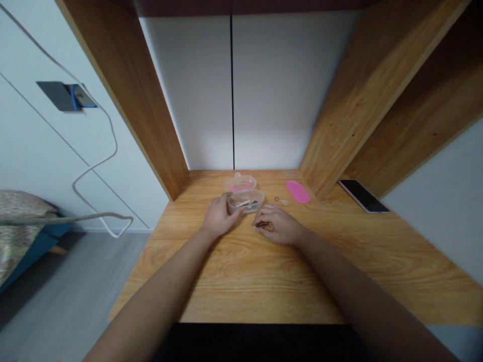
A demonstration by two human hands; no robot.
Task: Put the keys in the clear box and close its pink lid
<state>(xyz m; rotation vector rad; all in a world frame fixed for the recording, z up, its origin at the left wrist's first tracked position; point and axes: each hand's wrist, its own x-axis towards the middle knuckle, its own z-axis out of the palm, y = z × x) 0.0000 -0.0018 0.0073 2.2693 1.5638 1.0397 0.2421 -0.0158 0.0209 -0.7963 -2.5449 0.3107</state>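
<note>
A small clear plastic box (258, 195) with its hinged lid (228, 182) swung back stands on the wooden desktop. A few small slim items (244, 203) lie inside, too small to name. My left hand (218, 216) is closed on the box's left side, its thumb along the front wall. Just in front of the box's right end, my right hand (281, 225) pinches a small brown-gold metallic piece (264, 225) low over the desktop. Its kind is not clear, and the fingers hide part of it.
Right of the box lie a pink oval piece (298, 191) and two small loop-like trinkets, one dark (276, 198) and one pale (284, 202). Farther right a phone (364, 196) lies by an upright wooden panel (362, 100). A white cable (113, 136) hangs at left.
</note>
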